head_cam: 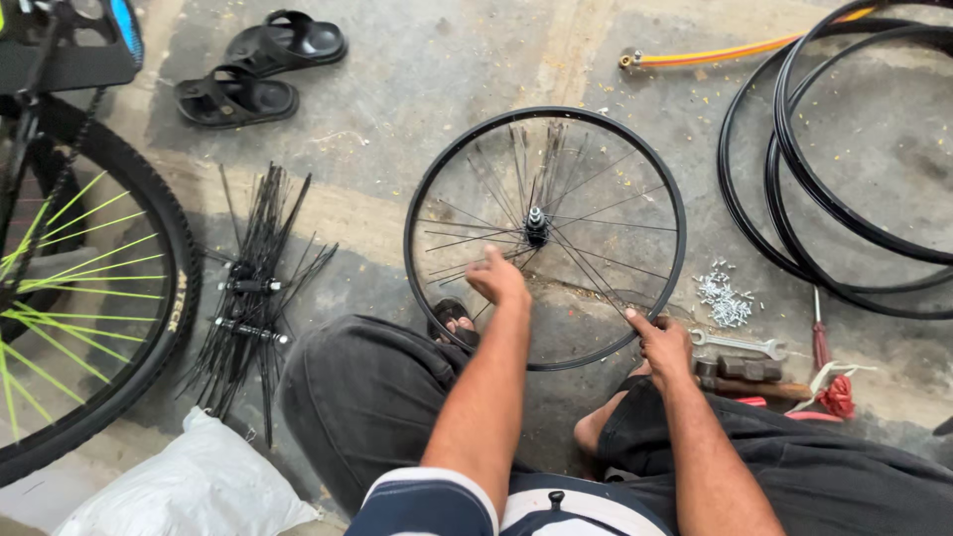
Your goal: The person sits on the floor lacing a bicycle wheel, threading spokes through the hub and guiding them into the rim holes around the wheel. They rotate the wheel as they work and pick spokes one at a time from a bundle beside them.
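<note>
Two hands on one bike wheel point(544, 238) lying flat on floor point(397, 99), at 12 o'clock from me. Left hand point(499, 281) fingers pinch spokes point(596, 273) nr hub point(536, 226). Right hand point(663, 342) closed on rim at 5 o'clock. Spanner point(740, 344) just beside, at 3.

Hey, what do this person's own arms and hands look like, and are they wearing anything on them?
Both forearms are bare. The left hand and right hand have no gloves, rings or watch visible. A short navy-and-white striped sleeve covers the left upper arm.
</note>
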